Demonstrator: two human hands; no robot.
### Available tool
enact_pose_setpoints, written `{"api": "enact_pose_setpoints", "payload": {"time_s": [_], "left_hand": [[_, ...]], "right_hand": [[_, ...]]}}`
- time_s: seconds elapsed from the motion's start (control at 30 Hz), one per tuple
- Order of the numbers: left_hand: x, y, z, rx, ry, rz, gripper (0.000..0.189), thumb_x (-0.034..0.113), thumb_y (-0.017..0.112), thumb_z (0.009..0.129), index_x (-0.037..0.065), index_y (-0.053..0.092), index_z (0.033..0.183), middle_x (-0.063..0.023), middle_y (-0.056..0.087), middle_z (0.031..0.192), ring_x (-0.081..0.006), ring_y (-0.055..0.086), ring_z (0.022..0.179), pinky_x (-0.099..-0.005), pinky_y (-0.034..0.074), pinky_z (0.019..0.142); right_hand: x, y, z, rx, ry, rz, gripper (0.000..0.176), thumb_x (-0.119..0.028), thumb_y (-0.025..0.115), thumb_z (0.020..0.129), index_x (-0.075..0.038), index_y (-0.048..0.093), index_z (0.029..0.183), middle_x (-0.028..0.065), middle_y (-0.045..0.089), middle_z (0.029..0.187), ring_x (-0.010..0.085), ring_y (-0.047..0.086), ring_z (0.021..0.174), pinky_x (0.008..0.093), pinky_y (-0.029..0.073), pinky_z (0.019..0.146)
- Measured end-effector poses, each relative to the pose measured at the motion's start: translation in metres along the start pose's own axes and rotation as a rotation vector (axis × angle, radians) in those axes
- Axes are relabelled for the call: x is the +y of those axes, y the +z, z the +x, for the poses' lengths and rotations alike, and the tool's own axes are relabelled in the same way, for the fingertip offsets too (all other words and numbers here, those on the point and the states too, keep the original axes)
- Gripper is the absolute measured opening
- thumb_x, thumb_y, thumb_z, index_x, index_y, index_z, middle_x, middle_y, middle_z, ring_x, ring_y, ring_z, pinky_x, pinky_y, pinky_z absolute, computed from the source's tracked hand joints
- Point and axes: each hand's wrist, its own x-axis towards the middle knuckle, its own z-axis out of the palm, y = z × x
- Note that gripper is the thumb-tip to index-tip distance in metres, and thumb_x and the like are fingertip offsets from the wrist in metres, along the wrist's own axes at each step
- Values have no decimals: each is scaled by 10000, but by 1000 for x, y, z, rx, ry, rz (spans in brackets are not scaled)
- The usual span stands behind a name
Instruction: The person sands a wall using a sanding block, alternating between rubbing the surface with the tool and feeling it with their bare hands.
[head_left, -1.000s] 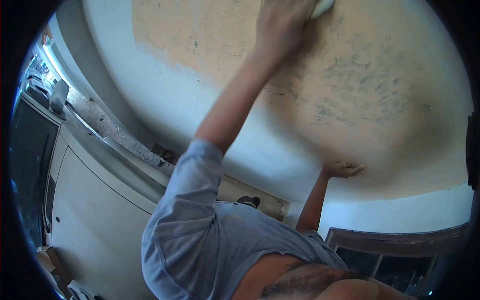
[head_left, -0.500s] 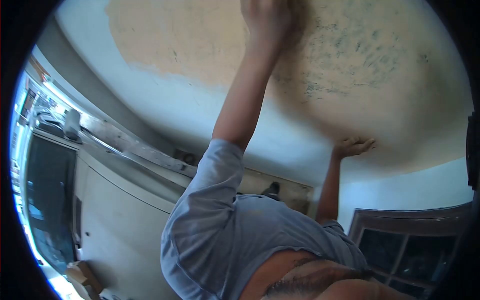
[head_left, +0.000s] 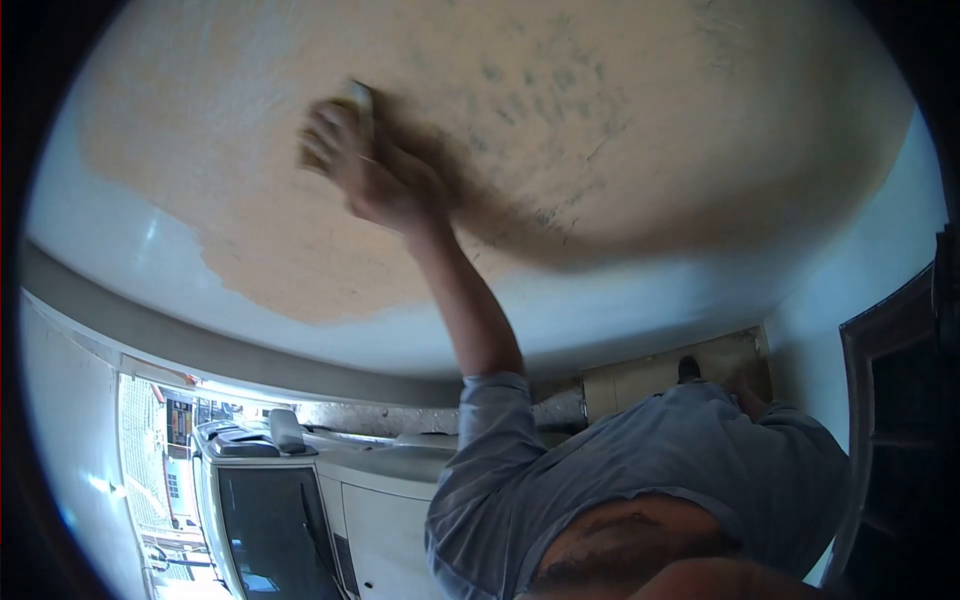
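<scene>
My left hand (head_left: 375, 180) is raised against the wall, its fingers wrapped over a small yellowish-brown block (head_left: 359, 98) with a pale end. Motion blur hides what kind of block it is. It lies against the tan patch (head_left: 270, 240) on the wall, which has rough dark marks (head_left: 560, 90) to the right of the hand. My left arm stretches up from a grey-blue sleeve. Of my right arm only the sleeve (head_left: 800, 440) and a bit of skin show beside my torso; my right hand is hidden.
Pale wall paint (head_left: 130, 220) borders the tan patch. Below left stands a white vehicle (head_left: 400, 520) with a dark windscreen, near a bright opening to the street. A dark-framed window or door (head_left: 890, 400) is at the right. One dark shoe (head_left: 689, 369) shows on the floor.
The view has swung left. My left hand has moved left across the tan patch, and the block now shows in it. My right hand has left the wall and dropped out of sight.
</scene>
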Motion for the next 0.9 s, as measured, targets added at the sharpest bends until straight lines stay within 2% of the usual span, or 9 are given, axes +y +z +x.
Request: {"api": "enact_pose_setpoints", "payload": {"time_s": [0.1, 0.23, 0.27, 0.4, 0.53, 0.77, 0.8, 0.87, 0.9], "left_hand": [[9, 12, -22, -14, 89, 187, 425, 235, 347, 1001, -29, 540, 1273, -249, 517, 1312, -396, 426, 1291, -531, 281, 1119], [49, -25, -239, -585, 31, 255, 408, 178, 378, 951, -54, 553, 1238, -283, 488, 1332, -464, 421, 1278, -598, 260, 1087], [55, -24, -273, -450, -19, 150, 366, 157, 414, 922, -36, 605, 1168, -292, 542, 1257, -469, 462, 1240, -616, 261, 1074], [32, 8, -126, -477, 269, 462, 673, 463, 141, 1003, 18, 625, 1148, -179, 566, 1289, -355, 426, 1309, -586, 164, 1139], [50, 31, 31, -80, 194, 151, 431, 240, 356, 999, -15, 491, 1319, -201, 468, 1380, -349, 421, 1308, -438, 274, 1147], [72, 5, -237, -460, 68, 274, 538, 385, 370, 969, -8, 496, 1314, -211, 471, 1380, -380, 395, 1323, -635, 225, 1099], [83, 5, -210, -836, 84, 501, 532, 379, 394, 965, -7, 495, 1315, -210, 484, 1367, -381, 388, 1328, -634, 220, 1100], [69, 0, -156, -936, 553, 1258, 494, 365, 451, 958, 4, 523, 1287, -192, 515, 1344, -354, 417, 1313, -598, 239, 1110], [58, 21, -110, -505, 289, 740, 463, 341, 469, 962, 1, 541, 1268, -185, 541, 1313, -326, 453, 1288, -551, 256, 1122]], "right_hand": [[20, 9, 7, -137, -59, -264, 286, -333, 550, 853, -87, 693, 874, 187, 660, 887, 368, 631, 839, 460, 482, 753], [9, -1, 42, -34, -36, -225, 290, -349, 563, 841, -102, 706, 895, 177, 671, 918, 359, 643, 863, 447, 502, 780], [5, -7, 50, 23, -18, -152, 299, -351, 564, 842, -94, 704, 905, 185, 671, 931, 366, 642, 879, 449, 504, 790], [-15, -61, 51, 59, 335, 363, 334, -335, 565, 853, -29, 677, 929, 243, 654, 963, 413, 624, 950, 485, 495, 818], [-18, -90, 62, 90, 434, 426, 338, -311, 557, 858, 3, 656, 933, 259, 643, 956, 440, 609, 949, 505, 482, 826], [51, 6, 68, 92, 174, 93, 291, -298, 561, 876, -32, 670, 919, 220, 643, 1012, 397, 609, 959, 475, 483, 838], [67, 22, 69, 4, 146, -145, 275, -290, 554, 880, -44, 672, 919, 205, 639, 1051, 374, 607, 984, 463, 484, 850], [74, 18, 36, 2, 203, -129, 274, -263, 522, 891, -47, 670, 973, 183, 652, 1027, 351, 618, 967, 470, 488, 838], [81, 11, 32, 22, 256, -100, 286, -237, 490, 903, -50, 668, 1027, 162, 664, 1002, 327, 630, 951, 477, 493, 826]]}}
